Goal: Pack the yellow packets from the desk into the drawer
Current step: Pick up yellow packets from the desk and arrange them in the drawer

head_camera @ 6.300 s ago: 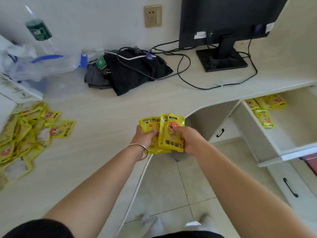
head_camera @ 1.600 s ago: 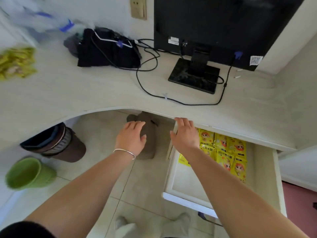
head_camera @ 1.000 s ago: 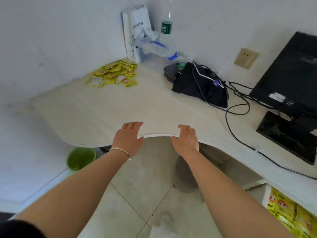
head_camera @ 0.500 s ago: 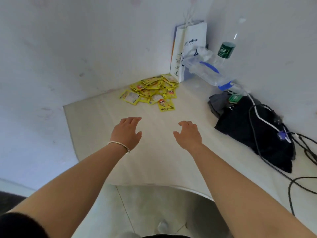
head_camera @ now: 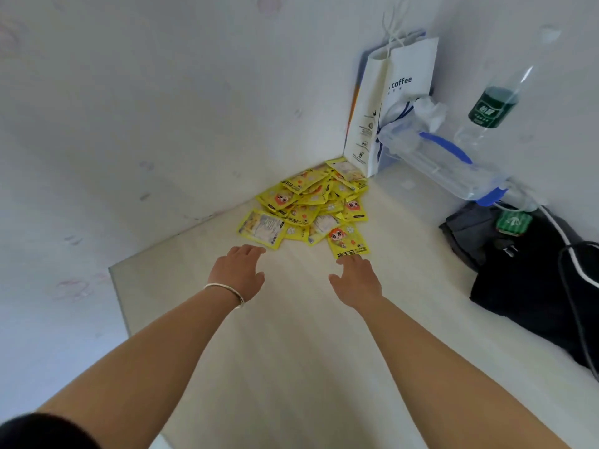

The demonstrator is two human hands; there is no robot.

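Observation:
A heap of several yellow packets (head_camera: 308, 205) lies on the pale desk (head_camera: 291, 335), in the corner where two walls meet. My left hand (head_camera: 238, 273), with a silver bangle on its wrist, hovers palm down just short of the heap's near left edge, fingers apart and holding nothing. My right hand (head_camera: 355, 280) is stretched out beside it, also empty; its fingertips reach the lower edge of the nearest packet (head_camera: 346, 239), which has a cartoon face. The drawer is out of view.
A white paper bag (head_camera: 389, 102) marked "coffee" stands in the corner behind the heap. To its right lie a clear plastic bag (head_camera: 444, 157) with blue handles and a plastic bottle (head_camera: 496, 105). A black bundle with cables (head_camera: 531, 280) occupies the desk's right side.
The view has swung from the open drawer to the desk's left corner. Both empty hands have moved forward across the desk and now sit at the near edge of the packet heap.

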